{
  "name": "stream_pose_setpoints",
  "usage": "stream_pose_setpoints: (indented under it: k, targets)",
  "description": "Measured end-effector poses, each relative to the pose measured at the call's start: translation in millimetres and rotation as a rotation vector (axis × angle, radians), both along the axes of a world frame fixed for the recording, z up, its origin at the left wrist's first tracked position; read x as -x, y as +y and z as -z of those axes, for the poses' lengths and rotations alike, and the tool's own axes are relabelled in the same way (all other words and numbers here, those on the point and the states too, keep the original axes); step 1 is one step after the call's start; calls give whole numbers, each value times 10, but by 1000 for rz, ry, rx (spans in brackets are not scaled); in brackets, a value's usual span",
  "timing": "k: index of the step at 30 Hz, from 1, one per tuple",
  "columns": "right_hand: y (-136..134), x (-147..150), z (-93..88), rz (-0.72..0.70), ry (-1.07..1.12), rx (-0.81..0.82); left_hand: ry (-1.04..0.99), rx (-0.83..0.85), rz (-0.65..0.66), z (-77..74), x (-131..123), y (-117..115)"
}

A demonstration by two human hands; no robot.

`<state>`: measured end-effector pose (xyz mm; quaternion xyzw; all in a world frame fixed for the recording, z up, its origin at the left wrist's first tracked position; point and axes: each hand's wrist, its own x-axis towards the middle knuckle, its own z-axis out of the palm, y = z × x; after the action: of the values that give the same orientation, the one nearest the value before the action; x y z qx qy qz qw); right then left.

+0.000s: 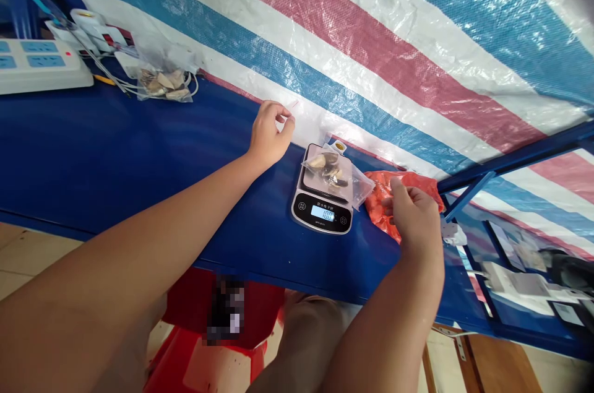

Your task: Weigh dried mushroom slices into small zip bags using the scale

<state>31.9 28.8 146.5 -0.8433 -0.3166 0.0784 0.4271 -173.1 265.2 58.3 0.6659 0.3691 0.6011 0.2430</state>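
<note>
A small electronic kitchen scale (322,213) stands on the blue table, its display reading about 10.0. On its plate lies a clear zip bag (330,167) with pale and dark dried slices in it. Left of the scale, my left hand (271,136) is raised with thumb and fingers pinched at the edge of a clear plastic bag (306,124) that has a thin red line. My right hand (415,213) hovers over a crinkled orange-red bag (380,185) to the right of the scale. Its fingers are curled, and what they hold, if anything, is hidden.
Another clear bag of dried slices (166,85) lies at the back left, beside white cables and a power strip (41,65). A striped plastic sheet (325,28) hangs behind the table (139,158). A red stool (204,362) is below the front edge. White devices (520,288) sit at right.
</note>
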Motion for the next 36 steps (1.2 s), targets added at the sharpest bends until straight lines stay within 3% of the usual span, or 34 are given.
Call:
stream_pose_setpoints:
  k: [3, 6, 9, 12, 14, 16, 18, 21, 24, 27, 30, 32, 34, 36]
  targets:
    - [60, 144, -51, -18, 107, 99, 11, 32, -10, -70, 6, -24]
    - [181, 279, -13, -77, 145, -36, -31, 93, 3, -245, 39, -164]
    - [286, 356, 52, -64, -10, -156, -149, 105, 60, -526, 156, -530]
    - [297, 437, 18, -109, -174, -222, -149, 5, 193, -737, 364, -982]
    - [250, 536, -93, -190, -287, -200, -89, -70, 243, -744, 518, -1173]
    - [201, 675, -266, -281, -440, -134, 28, -56, 199, -658, 654, -1232]
    - [201, 835, -483, -377, -578, -86, 258, 42, 180, -552, 755, -1208]
    - [396, 1087, -833, -567, -734, -69, 688, 182, 294, -479, 830, -1174]
    - [883, 1388, -1112, -815, -793, -85, 935, 229, 446, -501, 837, -1192]
    - [1617, 1803, -1199, -1057, -782, -38, 1034, 256, 561, -522, 856, -1160]
    - [2454, 2287, -1046, -1171, -876, 30, 1019, 279, 565, -515, 927, -1037]
    - [2963, 2582, -851, -1157, -967, 72, 962, 289, 528, -500, 983, -935]
    - [3353, 2817, -643, -1166, -962, 125, 918, 290, 508, -481, 1025, -843]
    - [3579, 2978, -488, -1179, -930, 121, 904, 292, 514, -465, 1049, -768]
